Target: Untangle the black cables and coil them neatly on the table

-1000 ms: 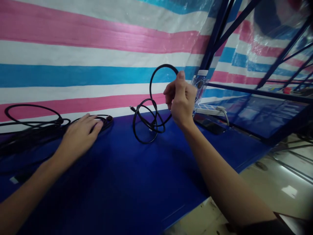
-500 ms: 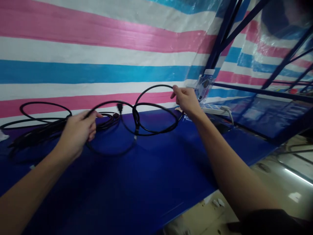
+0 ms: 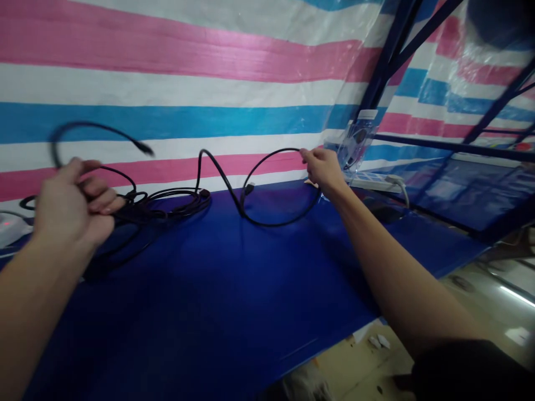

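A black cable (image 3: 271,225) runs across the blue tabletop in a wide loop. My right hand (image 3: 324,170) pinches the top of that loop between thumb and fingertips. At the left, my left hand (image 3: 75,203) is closed around a black cable with its fingers curled. From this hand a blurred bend of cable arches up and ends in a small dark plug (image 3: 144,147) in the air. Another black connector (image 3: 249,189) lies by the loop. Behind and beside my left hand rests a heap of coiled black cables (image 3: 179,207), partly hidden by the hand.
A blue tabletop (image 3: 234,301) spreads below my hands, with a striped plastic sheet (image 3: 175,120) behind. At the right stand a clear bottle (image 3: 359,139) and a white power strip (image 3: 371,181). A white device (image 3: 12,228) sits far left. Blue metal frame bars (image 3: 376,83) rise at right.
My left hand has moved left and nearer, with a cable end now arching above it. The several loops between my hands have opened into one. My right hand keeps its pinch.
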`<state>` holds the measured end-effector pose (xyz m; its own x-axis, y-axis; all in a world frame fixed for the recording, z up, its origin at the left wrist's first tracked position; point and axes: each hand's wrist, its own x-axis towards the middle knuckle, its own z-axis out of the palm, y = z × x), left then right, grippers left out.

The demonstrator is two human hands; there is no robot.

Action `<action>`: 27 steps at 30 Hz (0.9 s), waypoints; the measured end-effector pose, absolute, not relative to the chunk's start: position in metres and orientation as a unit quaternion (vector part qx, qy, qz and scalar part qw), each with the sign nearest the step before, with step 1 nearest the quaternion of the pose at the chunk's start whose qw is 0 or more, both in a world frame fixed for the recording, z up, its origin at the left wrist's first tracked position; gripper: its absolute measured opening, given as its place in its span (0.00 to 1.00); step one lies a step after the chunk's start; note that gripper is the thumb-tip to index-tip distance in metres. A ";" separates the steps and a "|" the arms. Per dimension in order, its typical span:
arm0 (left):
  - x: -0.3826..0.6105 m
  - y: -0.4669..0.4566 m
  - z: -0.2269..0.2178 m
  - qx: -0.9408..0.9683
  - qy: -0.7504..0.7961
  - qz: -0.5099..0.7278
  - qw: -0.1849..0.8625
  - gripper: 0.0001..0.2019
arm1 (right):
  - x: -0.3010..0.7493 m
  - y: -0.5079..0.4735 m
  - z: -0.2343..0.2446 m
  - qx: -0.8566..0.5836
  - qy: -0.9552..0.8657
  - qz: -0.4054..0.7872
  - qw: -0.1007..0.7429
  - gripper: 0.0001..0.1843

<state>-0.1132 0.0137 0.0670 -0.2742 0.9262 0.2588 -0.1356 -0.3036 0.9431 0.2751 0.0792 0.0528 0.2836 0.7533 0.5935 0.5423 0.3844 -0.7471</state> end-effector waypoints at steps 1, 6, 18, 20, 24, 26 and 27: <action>-0.100 0.009 0.068 0.450 0.415 0.674 0.413 0.11 | 0.272 0.079 0.056 -0.531 -0.566 0.098 0.623 0.18; -0.065 -0.007 0.068 0.479 0.370 0.635 0.480 0.10 | 0.248 0.065 0.066 -0.407 -0.505 0.083 0.757 0.19; -0.032 -0.005 0.040 0.435 0.489 0.544 0.524 0.10 | 0.135 0.013 0.003 -0.357 -0.861 0.115 0.343 0.18; -0.027 -0.009 0.039 0.432 0.456 0.522 0.577 0.13 | 0.128 0.006 0.000 -0.333 -0.904 0.039 0.265 0.18; -0.018 -0.022 0.044 0.453 0.425 0.510 0.596 0.09 | 0.122 0.001 0.003 -0.268 -0.941 -0.095 0.184 0.24; -0.014 -0.024 0.045 0.477 0.412 0.532 0.565 0.06 | 0.124 0.003 0.007 -0.255 -0.941 -0.121 0.189 0.28; -0.013 -0.024 0.045 0.491 0.406 0.545 0.546 0.06 | 0.125 0.005 0.009 -0.255 -0.939 -0.124 0.196 0.29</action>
<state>-0.0132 -0.0242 0.0448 0.0770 0.9929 0.0910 -0.1959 -0.0744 0.9778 0.1252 0.0054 0.0085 -0.7931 0.4298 0.4316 0.5270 0.8395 0.1324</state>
